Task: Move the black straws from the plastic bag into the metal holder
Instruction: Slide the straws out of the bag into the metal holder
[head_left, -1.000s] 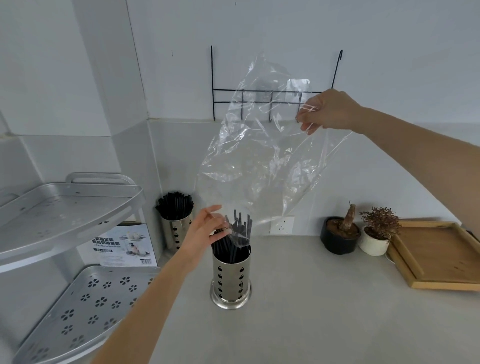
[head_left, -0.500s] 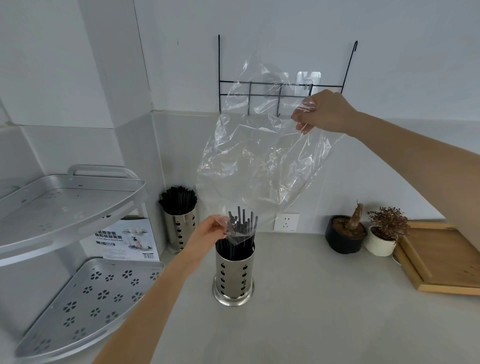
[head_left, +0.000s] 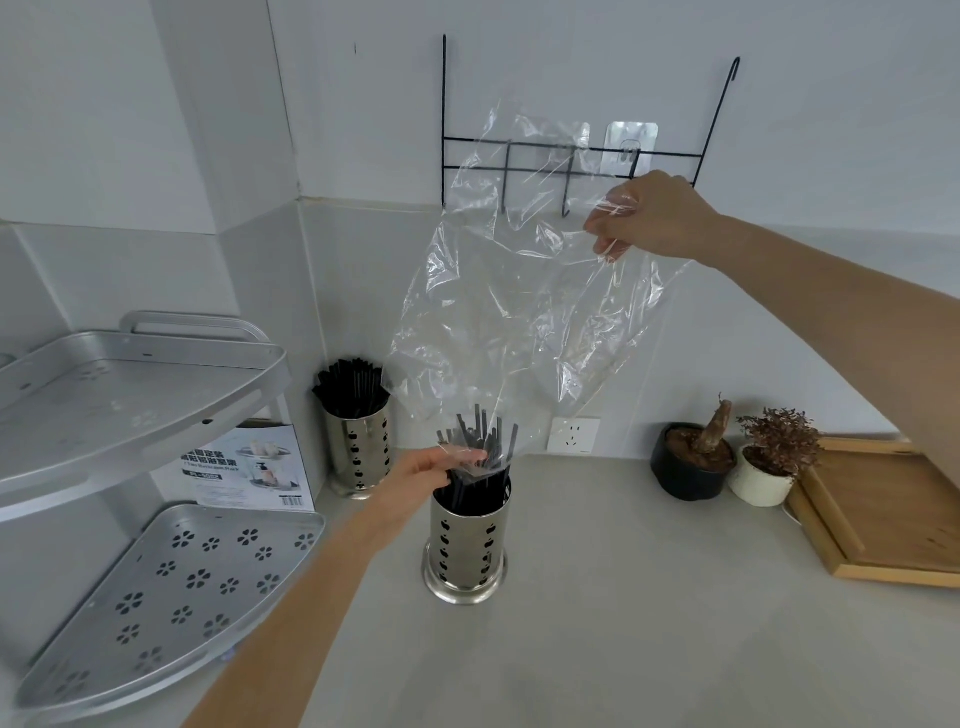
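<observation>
A perforated metal holder (head_left: 466, 551) stands on the grey counter, with black straws (head_left: 480, 441) upright inside it. Their tops still poke into the lower mouth of a clear plastic bag (head_left: 519, 312) that hangs above the holder. My right hand (head_left: 649, 218) pinches the bag's upper corner, high and to the right. At the holder's rim, my left hand (head_left: 426, 473) grips the bag's lower edge against the straws.
A second metal holder (head_left: 358, 452) full of black straws stands at the back left by the wall. A two-tier metal corner shelf (head_left: 156, 395) fills the left. Two small potted plants (head_left: 727, 457) and a wooden tray (head_left: 893, 509) sit right. A black wire rack (head_left: 571, 156) hangs behind.
My right hand has kept the bag's corner raised and the bag has slid a little up off the straws. My left hand stays at the holder's rim.
</observation>
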